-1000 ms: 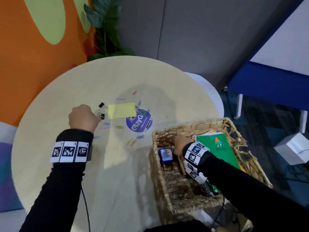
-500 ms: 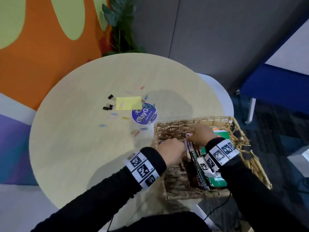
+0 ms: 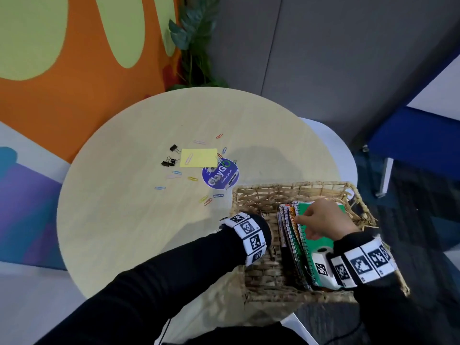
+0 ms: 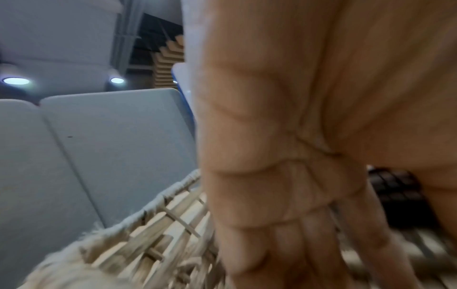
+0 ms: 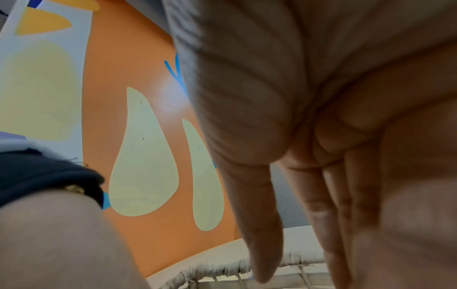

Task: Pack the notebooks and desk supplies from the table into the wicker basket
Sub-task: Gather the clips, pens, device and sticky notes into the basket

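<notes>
Head view: the right hand (image 3: 323,220) rests fingers on upright notebooks (image 3: 296,235) in the wicker basket (image 3: 293,189), left hand (image 4: 284,156) straight-fingered inside; next, probably, fetching the paper clips (image 3: 191,178) at ten o'clock.

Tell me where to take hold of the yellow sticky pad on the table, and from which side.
Take the yellow sticky pad by its bare far edge, coming from above. It lies flat on the table, so fingers probably must pinch an edge. A paper clip rests on its left part, and binder clips crowd that side.
</notes>
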Demonstrator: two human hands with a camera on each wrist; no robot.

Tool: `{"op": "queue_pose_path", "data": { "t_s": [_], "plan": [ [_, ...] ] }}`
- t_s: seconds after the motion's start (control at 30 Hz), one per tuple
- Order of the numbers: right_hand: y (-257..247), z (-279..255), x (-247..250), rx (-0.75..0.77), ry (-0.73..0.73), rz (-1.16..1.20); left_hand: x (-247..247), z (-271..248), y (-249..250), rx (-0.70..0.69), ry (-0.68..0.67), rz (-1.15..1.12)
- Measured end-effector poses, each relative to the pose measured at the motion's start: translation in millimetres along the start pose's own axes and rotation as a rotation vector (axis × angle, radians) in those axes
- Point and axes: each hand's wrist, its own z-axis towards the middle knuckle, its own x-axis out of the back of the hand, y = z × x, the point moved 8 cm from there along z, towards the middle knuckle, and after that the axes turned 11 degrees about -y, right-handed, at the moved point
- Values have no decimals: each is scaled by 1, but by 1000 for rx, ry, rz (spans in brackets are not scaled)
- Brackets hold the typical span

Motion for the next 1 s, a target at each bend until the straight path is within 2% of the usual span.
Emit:
{"op": "queue_pose_path", "data": {
  "t_s": [0.1,0.23,0.3,0.37,0.43,0.53,0.63,0.7,0.87,1.0],
  "plan": [
    [-10,-1,-1,44,-5,-3,3,-7,-16,-23,40,-91],
    [-46,-7,15,205,103,26,22,-53,-81,-155,488,-501],
    [-75,-12,28,305,173,80,8,-68,-136,-87,658,-706],
    [-112,-11,36,405,194,149,-16,-79,-193,72,804,-841],
    [-153,-3,37,492,185,173,-48,-82,-243,234,886,-930],
    [-214,24,19,574,130,95,-84,-77,-295,403,909,-976],
    [-266,64,-17,591,30,-51,-98,-73,-332,487,935,-983],
    [-287,93,-40,565,-19,-136,-98,-65,-347,484,928,-976],
    [-324,150,-85,532,-101,-264,-96,-35,-364,384,764,-877],
    [-348,175,-111,539,-140,-397,-100,-27,-366,343,761,-918]
  ]
}}
